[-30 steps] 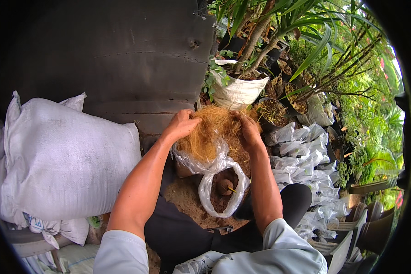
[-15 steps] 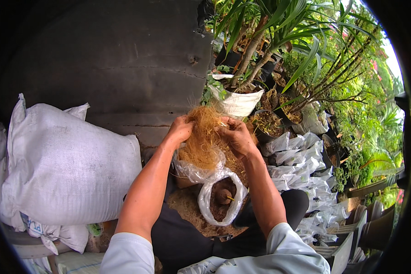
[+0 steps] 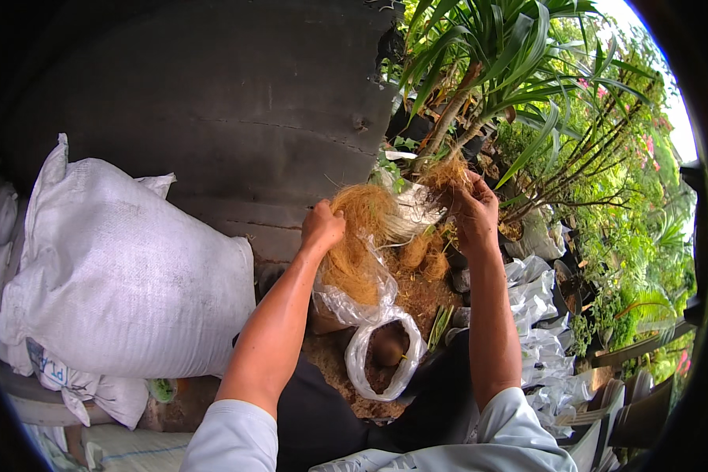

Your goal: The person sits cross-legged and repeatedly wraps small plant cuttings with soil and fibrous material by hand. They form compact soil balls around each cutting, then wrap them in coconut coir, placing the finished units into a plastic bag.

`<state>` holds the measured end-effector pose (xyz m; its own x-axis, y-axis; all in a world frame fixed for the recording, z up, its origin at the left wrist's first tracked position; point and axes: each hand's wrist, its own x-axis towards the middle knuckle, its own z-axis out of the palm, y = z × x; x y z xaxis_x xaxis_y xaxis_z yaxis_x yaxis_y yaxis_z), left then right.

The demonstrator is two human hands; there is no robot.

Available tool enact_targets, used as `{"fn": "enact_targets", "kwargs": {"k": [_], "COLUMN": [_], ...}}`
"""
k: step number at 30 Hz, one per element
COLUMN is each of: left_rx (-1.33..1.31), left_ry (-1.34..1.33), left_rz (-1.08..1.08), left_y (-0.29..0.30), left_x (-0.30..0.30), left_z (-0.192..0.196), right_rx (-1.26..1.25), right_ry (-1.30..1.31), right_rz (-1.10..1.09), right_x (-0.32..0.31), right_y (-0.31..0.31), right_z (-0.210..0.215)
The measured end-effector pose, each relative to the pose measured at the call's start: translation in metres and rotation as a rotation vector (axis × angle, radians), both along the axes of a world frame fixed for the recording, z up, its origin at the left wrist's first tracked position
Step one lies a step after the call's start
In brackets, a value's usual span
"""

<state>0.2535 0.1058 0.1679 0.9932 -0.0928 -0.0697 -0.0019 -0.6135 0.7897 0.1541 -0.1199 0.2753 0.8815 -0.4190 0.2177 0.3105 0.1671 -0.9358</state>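
My left hand is closed on a golden-brown clump of coconut fibre that hangs down into a clear plastic bag. Off to the right, my right hand pinches a smaller, darker tuft of fibre, apart from the clump. Nearest my lap, a second clear bag stands with its rim rolled open. Dark soil and a round brown lump show inside it. Several loose brown fibre clumps lie on the ground between the hands.
A bulging white woven sack fills the left, below a dark sheet wall. A leafy plant grows from a white sack pot at the far right. Several plastic-bagged pots line the right side; green cut stems lie nearby.
My right hand has pulled away to the right and up with a tuft of fibre, leaving the main clump in my left hand. The view has shifted slightly.
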Motion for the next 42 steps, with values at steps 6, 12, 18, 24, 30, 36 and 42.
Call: {"fn": "enact_targets", "kwargs": {"k": [6,12,18,24,30,36,42], "left_rx": [-0.701,-0.887,-0.872,-0.906,-0.800,-0.844,-1.009], "left_ry": [0.310,0.454,0.450,0.580,0.626,0.585,0.346], "left_rz": [-0.188,-0.383,-0.232,-0.322,-0.378,-0.287,0.059], "left_y": [-0.016,-0.023,-0.029,-0.031,-0.033,-0.059,-0.059], "left_x": [-0.009,-0.026,-0.019,-0.014,-0.026,-0.039,-0.016], "left_z": [0.016,0.037,0.038,0.031,0.044,0.041,0.020], "right_rx": [-0.130,-0.197,0.006,-0.172,-0.166,-0.463,-0.243], "right_ry": [0.295,0.258,0.229,0.295,0.351,0.353,0.164], "right_rz": [0.205,0.069,-0.041,0.197,0.118,0.081,-0.370], "right_x": [-0.004,0.003,0.007,-0.001,-0.008,-0.009,-0.015], "right_y": [0.042,0.044,0.015,0.016,-0.016,-0.019,-0.052], "right_z": [-0.055,-0.074,-0.056,-0.070,-0.066,-0.068,-0.064]}}
